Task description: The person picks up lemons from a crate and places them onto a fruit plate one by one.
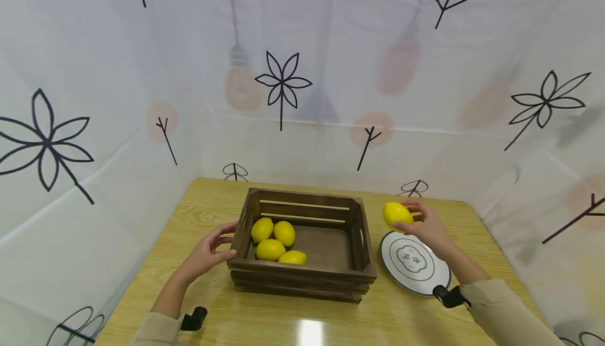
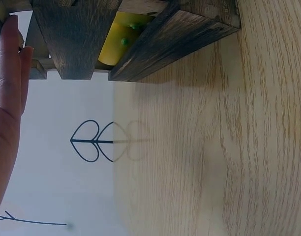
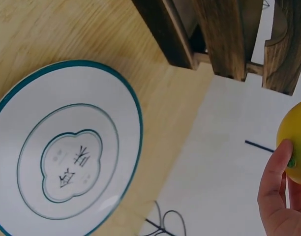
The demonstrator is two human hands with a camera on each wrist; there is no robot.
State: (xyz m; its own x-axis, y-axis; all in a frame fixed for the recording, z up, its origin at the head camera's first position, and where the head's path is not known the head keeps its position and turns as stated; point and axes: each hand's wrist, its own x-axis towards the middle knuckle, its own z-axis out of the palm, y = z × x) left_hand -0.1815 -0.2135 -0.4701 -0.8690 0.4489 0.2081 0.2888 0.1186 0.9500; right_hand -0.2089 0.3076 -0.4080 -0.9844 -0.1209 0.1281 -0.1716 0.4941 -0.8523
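Observation:
A yellow lemon (image 1: 397,216) is pinched between the thumb and fingers of my right hand (image 1: 427,228), held up above the plate's far edge. The same lemon (image 3: 295,142) shows at the right side of the right wrist view. Below it lies a white plate (image 1: 435,272) with a dark rim and characters in its middle. My left hand (image 1: 207,251) rests its fingers against the left end of a brown wooden crate (image 1: 302,283). In the crate's left half lie several lemons (image 1: 270,250). One lemon (image 2: 122,42) shows through the slats in the left wrist view.
The crate and plate stand on a light wooden table (image 1: 198,304), with the plate just right of the crate. Behind the table hangs a white cloth (image 1: 312,151) printed with leaves and flowers. A black strap piece (image 1: 194,318) sits at the left wrist.

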